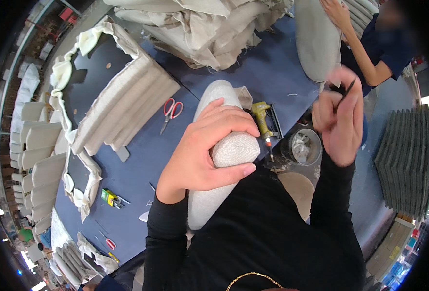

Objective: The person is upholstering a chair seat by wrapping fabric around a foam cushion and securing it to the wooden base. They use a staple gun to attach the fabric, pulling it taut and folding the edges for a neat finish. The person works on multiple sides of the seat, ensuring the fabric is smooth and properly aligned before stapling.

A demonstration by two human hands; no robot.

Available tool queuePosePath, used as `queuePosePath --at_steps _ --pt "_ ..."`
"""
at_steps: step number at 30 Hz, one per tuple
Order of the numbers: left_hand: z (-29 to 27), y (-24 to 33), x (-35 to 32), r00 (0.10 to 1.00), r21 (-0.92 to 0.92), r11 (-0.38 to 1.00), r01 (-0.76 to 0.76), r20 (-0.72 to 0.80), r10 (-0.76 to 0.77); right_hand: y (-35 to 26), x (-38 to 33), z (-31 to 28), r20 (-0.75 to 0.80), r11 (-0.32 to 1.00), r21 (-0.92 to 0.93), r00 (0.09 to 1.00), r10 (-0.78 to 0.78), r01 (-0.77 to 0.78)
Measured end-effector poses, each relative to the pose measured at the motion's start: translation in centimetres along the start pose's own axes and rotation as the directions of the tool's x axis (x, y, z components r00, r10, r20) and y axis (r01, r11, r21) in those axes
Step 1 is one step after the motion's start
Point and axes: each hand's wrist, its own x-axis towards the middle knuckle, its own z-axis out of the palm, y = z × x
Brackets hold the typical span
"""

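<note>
A padded piece covered in light grey-beige fabric (236, 149) rests in front of my body, its rounded end facing up. My left hand (209, 145) wraps round that end from the left, thumb along the near side and fingers over the top. Off to the right, my right hand (339, 116) is raised away from the piece with its fingers curled. A thin dark pointed thing (350, 86) shows at its fingers; motion blur hides its exact kind. Just beyond the padded piece lies a yellow staple gun (264, 119). Red-handled scissors (171, 112) lie to its left.
Folded fabric (190, 29) is heaped at the far side of the blue table (141, 179). A fabric-covered frame (127, 97) lies left. A bucket of scraps (302, 146) stands right. Another person (370, 53) handles a padded piece (316, 43) at far right. Grey panels (404, 160) are stacked rightmost.
</note>
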Motion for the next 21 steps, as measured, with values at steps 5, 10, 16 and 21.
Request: queuePosePath --at_steps 5,10,16,21 --pt "1.4 -0.3 1.4 0.999 -0.011 1.000 0.000 0.035 0.000 -4.5 -2.3 1.7 0.291 0.726 -0.620 0.947 -0.139 0.297" --pt "2.6 -0.2 1.8 0.999 -0.001 1.000 0.023 0.037 -0.023 -4.9 -3.0 3.2 0.293 0.611 -0.729 0.947 -0.132 0.310" --pt "2.8 -0.6 2.4 1.000 0.021 1.000 0.015 0.020 -0.015 -5.1 -3.0 3.4 0.323 0.493 -0.803 0.940 -0.111 0.334" --pt "3.1 -0.3 2.4 0.999 0.019 0.999 0.034 0.007 -0.034 -5.5 -2.8 3.3 0.365 0.408 -0.835 0.927 -0.090 0.369"
